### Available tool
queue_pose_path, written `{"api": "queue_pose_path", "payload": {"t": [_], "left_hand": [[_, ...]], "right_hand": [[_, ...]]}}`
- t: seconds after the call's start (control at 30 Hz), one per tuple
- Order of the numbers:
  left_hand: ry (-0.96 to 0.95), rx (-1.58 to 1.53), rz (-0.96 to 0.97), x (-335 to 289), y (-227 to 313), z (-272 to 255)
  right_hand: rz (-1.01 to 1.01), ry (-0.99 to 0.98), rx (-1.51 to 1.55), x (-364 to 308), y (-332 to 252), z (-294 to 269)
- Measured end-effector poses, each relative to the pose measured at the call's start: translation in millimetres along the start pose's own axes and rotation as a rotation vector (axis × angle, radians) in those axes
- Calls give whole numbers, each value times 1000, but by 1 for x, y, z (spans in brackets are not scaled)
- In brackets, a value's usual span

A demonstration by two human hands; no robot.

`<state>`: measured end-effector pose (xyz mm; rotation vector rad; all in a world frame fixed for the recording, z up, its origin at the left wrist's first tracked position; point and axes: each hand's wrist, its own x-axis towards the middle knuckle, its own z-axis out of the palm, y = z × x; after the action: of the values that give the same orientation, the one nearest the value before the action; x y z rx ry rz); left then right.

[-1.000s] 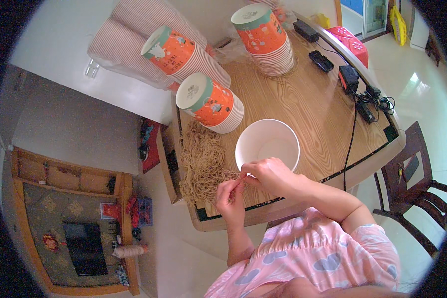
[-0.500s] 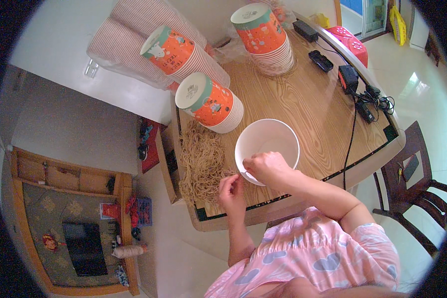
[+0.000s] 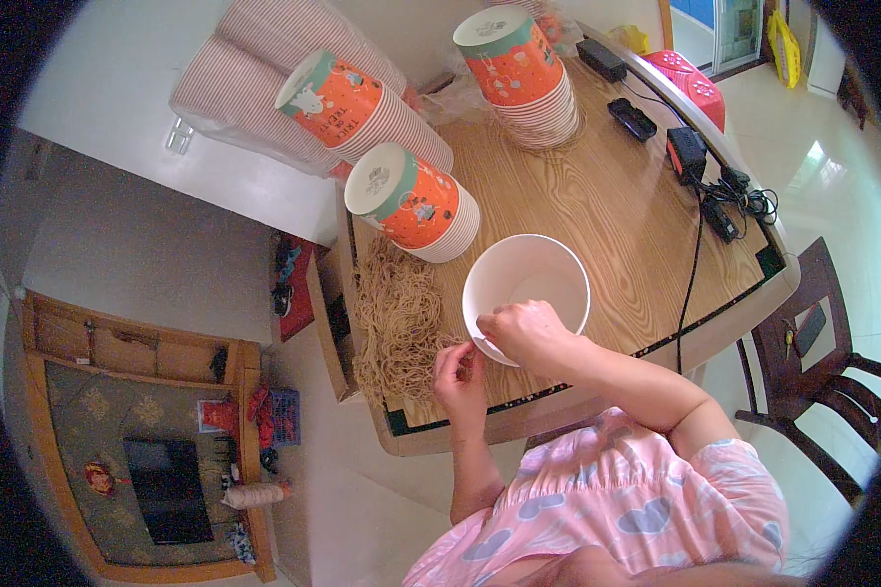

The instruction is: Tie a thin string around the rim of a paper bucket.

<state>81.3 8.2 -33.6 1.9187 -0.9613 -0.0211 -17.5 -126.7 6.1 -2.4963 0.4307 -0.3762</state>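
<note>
A white paper bucket (image 3: 563,284) stands on the wooden table near its front edge, its open mouth up. My right hand (image 3: 525,335) reaches over the near rim into the bucket, fingers pinched together at the left part of the rim. What they grip, if anything, is too small to make out. Just outside that same stretch of rim, my left hand (image 3: 458,380) has its fingers curled in a pinch, their hold likewise unclear. Close by my left hand lies a loose heap of tan twine (image 3: 398,318), spread along the left side of the table.
Behind the twine, a stack of orange and green paper buckets (image 3: 426,210) stands upside down. Two more stacks (image 3: 347,108) (image 3: 519,78) stand farther back, beside bagged stacks (image 3: 255,98). Black adapters with cables (image 3: 719,210) line the table's right side. A dark chair (image 3: 812,342) is at right.
My hands stay at the bucket's left rim, with only a very slight shift of the fingers. The bucket and the twine have not visibly moved.
</note>
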Motion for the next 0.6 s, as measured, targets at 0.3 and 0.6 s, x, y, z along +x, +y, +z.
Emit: {"api": "queue_pose_path", "payload": {"t": [0.3, 0.6], "left_hand": [[-8, -17, -4, 0, 1, 0], [-7, 19, 21, 1, 4, -1]], "right_hand": [[10, 42, 46, 0, 1, 6], [24, 23, 40, 0, 2, 7]]}}
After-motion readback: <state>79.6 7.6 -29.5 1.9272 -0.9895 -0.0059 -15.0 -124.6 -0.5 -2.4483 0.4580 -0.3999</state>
